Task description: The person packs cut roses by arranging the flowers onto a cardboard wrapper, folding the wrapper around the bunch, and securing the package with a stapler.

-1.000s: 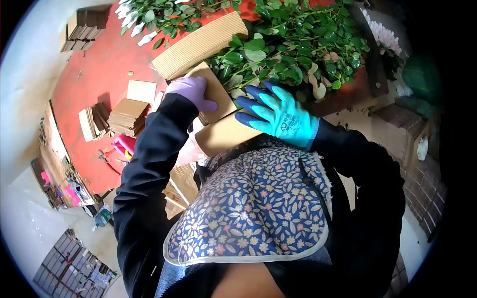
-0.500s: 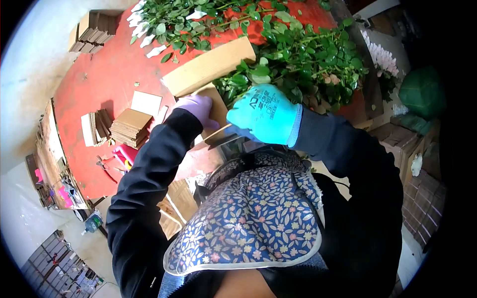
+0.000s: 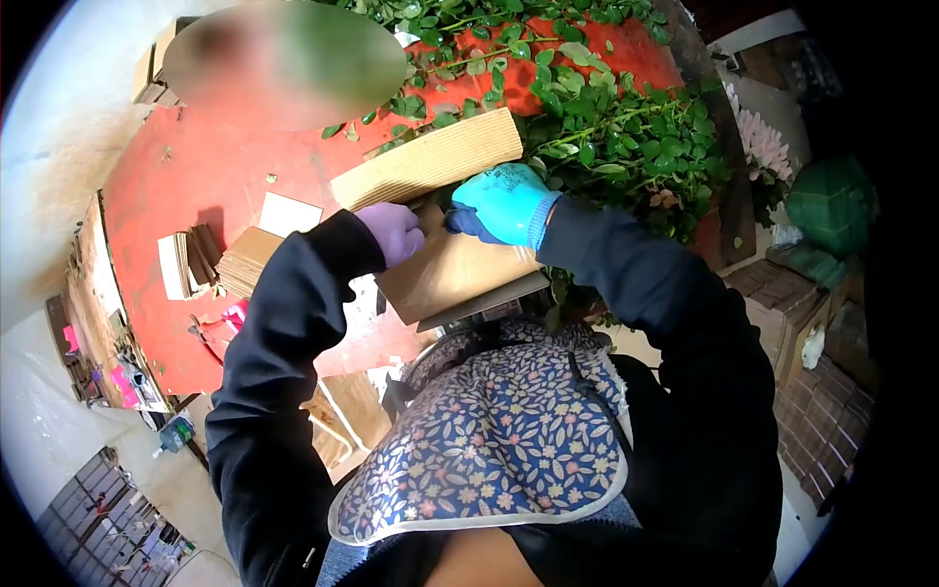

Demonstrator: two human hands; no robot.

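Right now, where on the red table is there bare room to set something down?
The red table is mostly bare between the card stacks and the pale wall. It is crowded under the leafy stems and where left hand and right hand touch brown cardboard.

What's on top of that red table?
Leafy green stems and a cardboard stack, plus a brown cardboard sheet at the left hand and right hand. Whatever lies beneath that sheet is covered, so I can't tell.
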